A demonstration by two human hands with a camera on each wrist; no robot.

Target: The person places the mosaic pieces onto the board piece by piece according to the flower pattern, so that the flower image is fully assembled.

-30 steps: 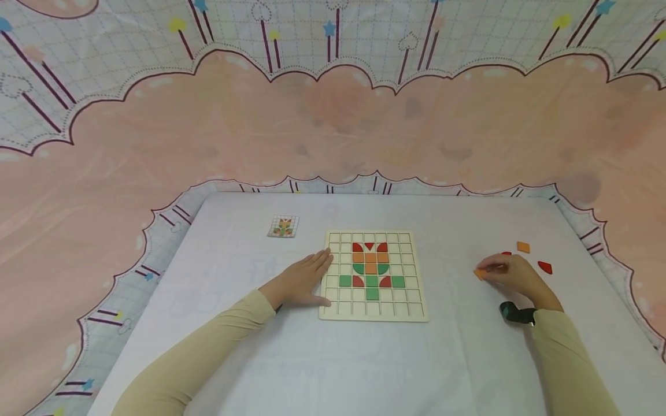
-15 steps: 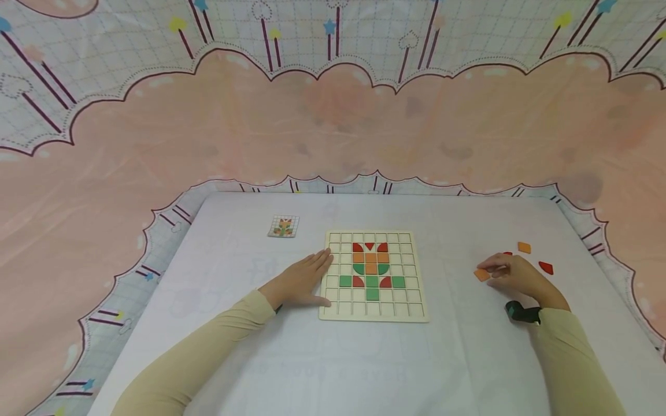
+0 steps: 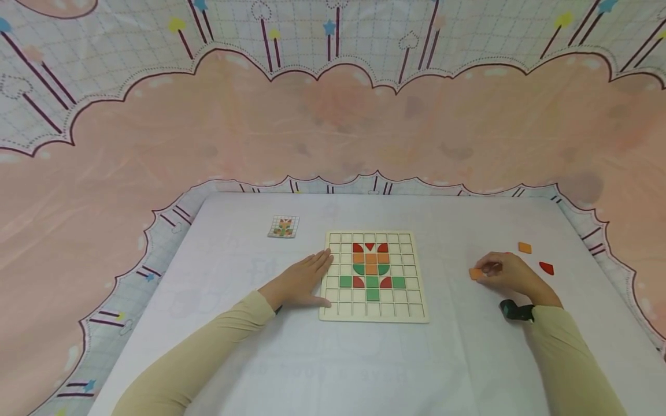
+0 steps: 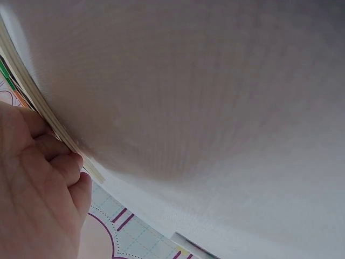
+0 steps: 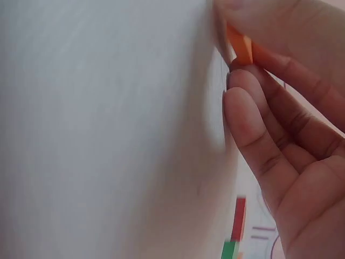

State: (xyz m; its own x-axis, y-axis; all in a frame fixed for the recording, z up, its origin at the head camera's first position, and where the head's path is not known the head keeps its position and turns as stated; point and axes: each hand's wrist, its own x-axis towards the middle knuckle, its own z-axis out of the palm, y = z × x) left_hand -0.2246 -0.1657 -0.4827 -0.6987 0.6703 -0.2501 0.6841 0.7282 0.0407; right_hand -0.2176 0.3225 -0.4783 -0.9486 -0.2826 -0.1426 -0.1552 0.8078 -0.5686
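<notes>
A square grid board (image 3: 400, 312) bears a flower pattern of red, orange and green tiles. My left hand (image 3: 302, 280) rests on its left edge, fingers straight and thumb spread; the left wrist view shows the fingers (image 4: 67, 167) along the board's side. To the right of the board, my right hand (image 3: 512, 277) pinches an orange tile (image 3: 475, 274) between thumb and fingers, at the white tabletop. In the right wrist view the orange tile (image 5: 242, 46) is partly hidden by the thumb.
Beyond the right hand lie an orange square tile (image 3: 525, 248) and a red curved tile (image 3: 546, 268). Another red piece is mostly hidden behind the hand. A small card (image 3: 283, 226) printed with a flower pattern lies left of the board.
The right hand moved slightly right, then back left with the orange tile, which has shifted a little left and turned. My left hand and the board have stayed still.
</notes>
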